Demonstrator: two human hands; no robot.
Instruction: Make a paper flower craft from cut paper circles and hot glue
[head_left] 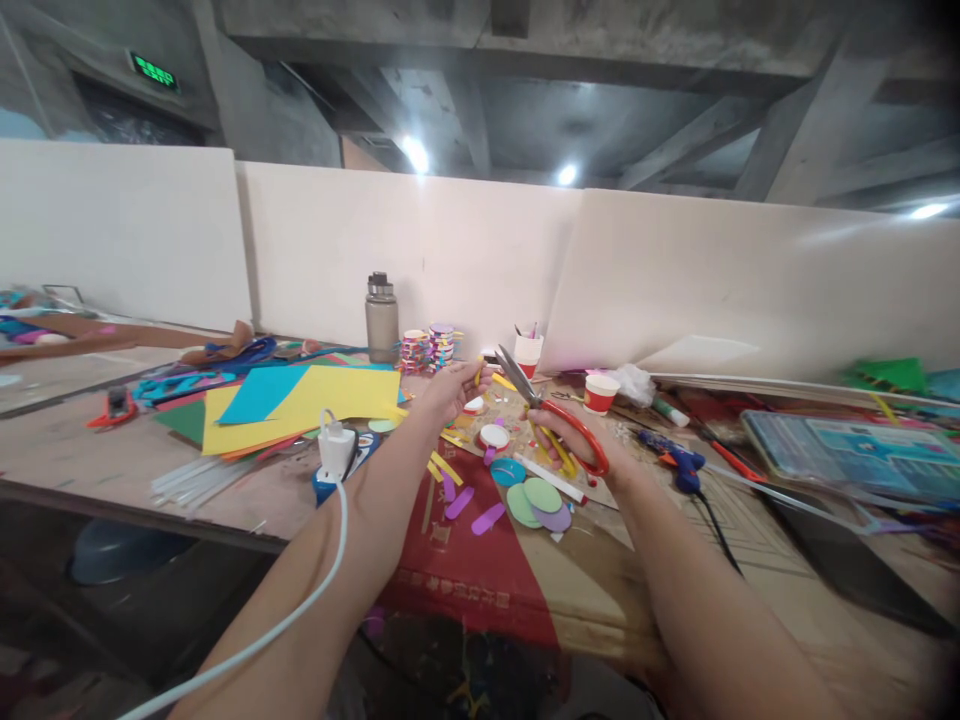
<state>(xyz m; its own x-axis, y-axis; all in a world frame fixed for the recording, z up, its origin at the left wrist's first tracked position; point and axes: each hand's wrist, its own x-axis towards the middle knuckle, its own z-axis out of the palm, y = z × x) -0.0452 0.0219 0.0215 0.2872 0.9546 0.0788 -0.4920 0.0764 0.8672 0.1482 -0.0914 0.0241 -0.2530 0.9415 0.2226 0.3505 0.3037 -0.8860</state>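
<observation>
My right hand is wrapped round a pair of scissors with red handles, blades slightly apart and pointing up and left. Something yellow shows below its fingers; I cannot tell whether it is part of the handle or paper. Just left of the blade tips, my left hand pinches a small yellow paper strip. Beneath the hands lie a small round white-topped piece with a purple tab, purple strips, yellow strips, a blue disc and green discs.
Coloured paper sheets and a white charger with its cable lie left. A bottle and decorated stacks stand behind. Paper cups, a blue glue gun and a plastic case are right.
</observation>
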